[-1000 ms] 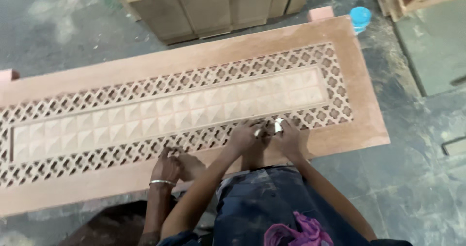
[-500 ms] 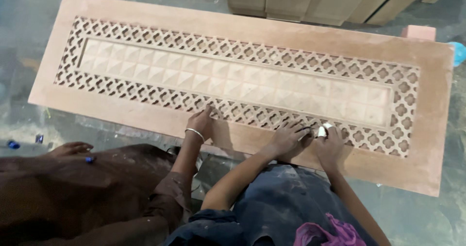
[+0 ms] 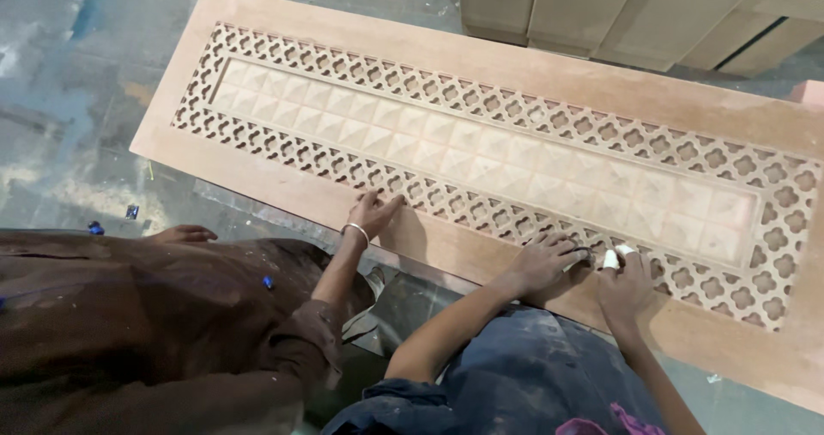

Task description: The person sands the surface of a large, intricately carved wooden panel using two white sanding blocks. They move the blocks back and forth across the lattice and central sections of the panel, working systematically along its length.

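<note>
while the right hand (image 3: 625, 291) pinches a small white piece (image 3: 614, 257), perhaps sandpaper, on the panel (image 3: 515, 74) lattice, left hand (image 3: 542, 265) flat beside, hard rubbing could snap thin fretwork.

Carved wooden panel (image 3: 481, 156) now slanting down to the right, co-worker's brown clothing (image 3: 146, 323) come further into view

Carved panel's (image 3: 532, 74) right end off-frame.
</note>
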